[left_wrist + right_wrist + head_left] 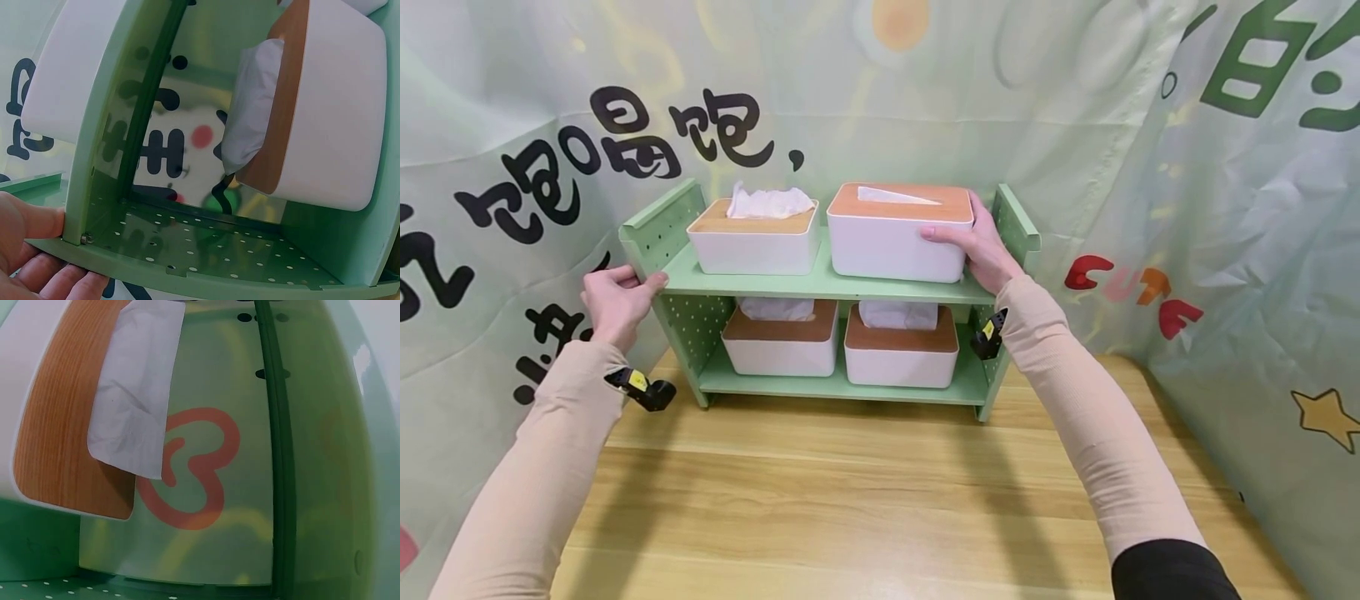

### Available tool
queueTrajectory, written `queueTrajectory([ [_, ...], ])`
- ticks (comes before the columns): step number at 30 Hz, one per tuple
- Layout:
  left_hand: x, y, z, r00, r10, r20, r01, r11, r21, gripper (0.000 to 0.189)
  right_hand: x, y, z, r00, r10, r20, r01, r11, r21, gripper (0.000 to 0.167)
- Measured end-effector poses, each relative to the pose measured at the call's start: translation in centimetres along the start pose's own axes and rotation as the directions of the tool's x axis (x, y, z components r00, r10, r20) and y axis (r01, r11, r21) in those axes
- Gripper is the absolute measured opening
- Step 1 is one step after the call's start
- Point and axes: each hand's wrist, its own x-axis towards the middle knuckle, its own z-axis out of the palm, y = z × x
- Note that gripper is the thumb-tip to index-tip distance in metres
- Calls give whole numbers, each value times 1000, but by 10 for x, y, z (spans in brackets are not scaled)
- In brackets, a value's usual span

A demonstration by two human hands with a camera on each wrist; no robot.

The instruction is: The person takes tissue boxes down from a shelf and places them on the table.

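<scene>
A green two-tier shelf [857, 288] stands on the wooden table. My left hand [617, 304] grips its left side at the upper board; in the left wrist view the thumb lies against the board's edge and the fingers curl at the side panel. My right hand [981, 246] holds the upper right tissue box [891, 246] by its right end, thumb on the white front, other fingers mostly hidden behind. A folded white tissue lies flat in that box's wooden lid. To its left sits another tissue box [752, 252] with a crumpled tissue sticking up.
Two more tissue boxes, a left one [782, 354] and a right one [901, 358], sit on the lower board with tissues sticking up. Perforated side panels [1017, 221] rise at the shelf's ends. A printed curtain [880, 100] hangs close behind and at both sides.
</scene>
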Motion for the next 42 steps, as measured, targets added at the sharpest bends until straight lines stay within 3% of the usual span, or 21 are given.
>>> queueTrajectory([
  [13,1,1,0,1000,-26,-10,26,999,32,55,-4,-1,3,999,-31,-35,33,998,46,70],
  [42,-1,2,0,999,-41,-2,41,999,-1,56,-23,-12,7,997,-21,-72,30,992,126,73],
])
